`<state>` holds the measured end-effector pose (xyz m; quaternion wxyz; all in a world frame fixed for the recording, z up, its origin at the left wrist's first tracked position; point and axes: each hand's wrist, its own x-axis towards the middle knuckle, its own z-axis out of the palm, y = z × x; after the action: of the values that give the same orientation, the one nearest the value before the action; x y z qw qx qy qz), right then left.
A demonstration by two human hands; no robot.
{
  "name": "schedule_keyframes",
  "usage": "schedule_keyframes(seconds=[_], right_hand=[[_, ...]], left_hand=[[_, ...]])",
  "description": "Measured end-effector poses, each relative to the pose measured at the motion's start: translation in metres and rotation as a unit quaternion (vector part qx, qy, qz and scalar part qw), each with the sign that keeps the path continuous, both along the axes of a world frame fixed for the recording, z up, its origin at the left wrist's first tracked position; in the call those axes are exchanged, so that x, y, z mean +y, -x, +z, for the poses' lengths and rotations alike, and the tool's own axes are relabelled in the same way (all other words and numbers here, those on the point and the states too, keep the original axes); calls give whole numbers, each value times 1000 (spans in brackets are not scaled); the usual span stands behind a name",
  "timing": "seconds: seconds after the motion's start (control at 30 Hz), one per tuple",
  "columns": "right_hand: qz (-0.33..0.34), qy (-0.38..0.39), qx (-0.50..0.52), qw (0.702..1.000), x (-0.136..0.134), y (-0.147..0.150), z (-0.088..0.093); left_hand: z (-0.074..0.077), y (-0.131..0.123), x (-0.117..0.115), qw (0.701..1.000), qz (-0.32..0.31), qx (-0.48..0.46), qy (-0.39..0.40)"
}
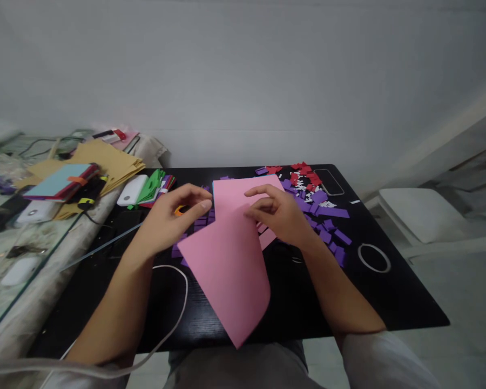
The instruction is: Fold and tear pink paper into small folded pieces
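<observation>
A large pink sheet of paper (230, 270) bends toward me over the table's front edge, with its near corner raised. Its upper part lies with a pink sheet (229, 195) that has a blue edge showing beneath. My right hand (277, 213) has thumb and fingers closed on the pink paper, the index finger stretched out above it. At the paper's left edge hovers my left hand (178, 216), thumb and fingers apart and holding nothing that I can see. An orange piece (181, 209) shows behind it. Pink strips (267, 237) lie under my right hand.
Purple paper pieces (326, 232) and red ones (305, 175) cover the black table's (389, 302) right side. A white ring (373, 257) lies nearby. At left are green paper (152, 186), brown envelopes (113, 162) and a white cable (182, 302). A white stool (413, 213) stands right.
</observation>
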<state>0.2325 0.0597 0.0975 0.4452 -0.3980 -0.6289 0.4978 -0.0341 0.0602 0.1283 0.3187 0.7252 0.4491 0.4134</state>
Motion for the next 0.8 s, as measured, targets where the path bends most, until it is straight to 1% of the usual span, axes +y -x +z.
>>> schedule_keyframes(seconds=[0.07, 0.17, 0.23, 0.3, 0.37, 0.43, 0.53, 0.63, 0.67, 0.73, 0.8], right_hand=[[61, 3, -19, 998, -6, 4, 2], [113, 4, -53, 992, -13, 11, 4], [127, 1, -70, 989, -15, 14, 4], [131, -3, -72, 989, -16, 17, 3], [123, -4, -62, 990, -15, 18, 3], [110, -1, -50, 993, -13, 15, 4], [99, 5, -36, 994, -9, 2, 9], [83, 3, -28, 996, -2, -20, 16], [67, 6, -30, 997, 1, -27, 19], [16, 2, -21, 1000, 5, -39, 22], [-32, -4, 1, 999, 8, -45, 24]], left_hand=[[0, -6, -4, 998, -53, 32, 20], [-4, -17, -7, 987, -135, 56, 64], [-9, -24, -8, 982, -159, 65, 77], [-12, -27, -8, 981, -163, 71, 74], [-12, -26, -8, 985, -145, 64, 63], [-9, -22, -8, 992, -107, 32, 55], [-3, -13, -4, 998, -18, -46, 48], [-1, 0, 4, 991, 82, -108, 23], [-1, 5, 7, 986, 107, -125, 18], [-1, 15, 11, 981, 127, -148, 18], [2, 25, 13, 987, 102, -121, 32]])
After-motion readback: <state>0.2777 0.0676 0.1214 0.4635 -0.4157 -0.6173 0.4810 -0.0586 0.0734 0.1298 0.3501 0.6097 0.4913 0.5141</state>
